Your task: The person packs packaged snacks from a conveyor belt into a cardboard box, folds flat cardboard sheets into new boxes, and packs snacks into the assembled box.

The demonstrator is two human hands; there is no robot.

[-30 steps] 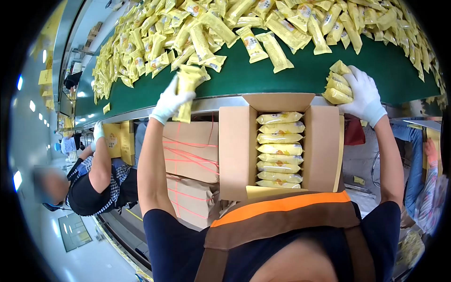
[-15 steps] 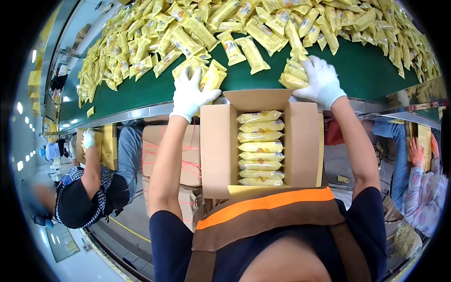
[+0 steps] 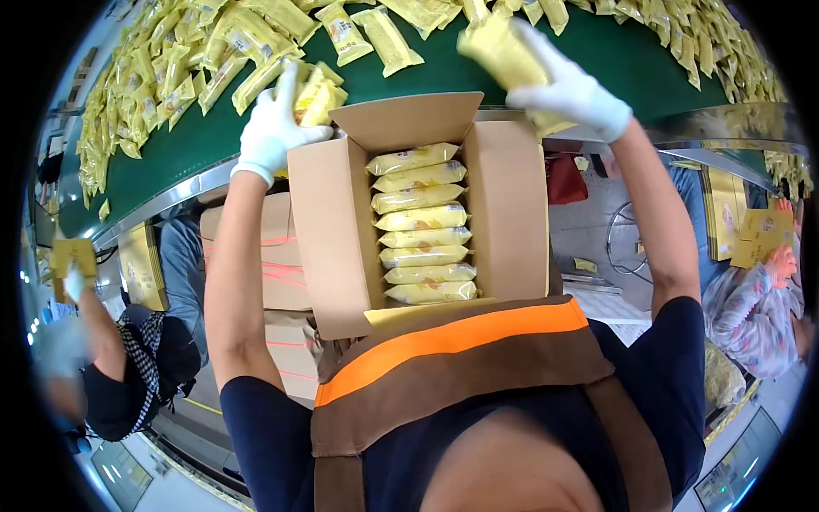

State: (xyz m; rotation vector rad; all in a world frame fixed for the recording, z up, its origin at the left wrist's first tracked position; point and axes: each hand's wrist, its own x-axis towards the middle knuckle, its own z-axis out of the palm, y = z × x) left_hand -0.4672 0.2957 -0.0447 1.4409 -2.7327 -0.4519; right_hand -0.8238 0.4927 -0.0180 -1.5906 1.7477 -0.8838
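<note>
My left hand (image 3: 277, 128), in a white glove, is closed around yellow wrapped snack packets (image 3: 319, 96) at the belt's near edge, left of the open carton's back flap. My right hand (image 3: 576, 92), also gloved, grips another bunch of yellow packets (image 3: 505, 55) above the belt; motion smears it, so their number is unclear. Between my forearms stands an open cardboard carton (image 3: 328, 230) with its flaps folded out. Inside it, a row of yellow packets (image 3: 422, 218) lies stacked from back to front.
A green conveyor belt (image 3: 444, 70) runs across the back, heaped with loose packets (image 3: 247, 34). Strapped cartons (image 3: 256, 247) stand at the left. Co-workers sit on both sides, one at left (image 3: 141, 358), one at right (image 3: 751, 316) holding a yellow carton (image 3: 759, 239).
The view has tilted and shifted, so belt and carton appear further up and left. My right hand has raised its packets off the belt. My left hand keeps its grip beside the carton.
</note>
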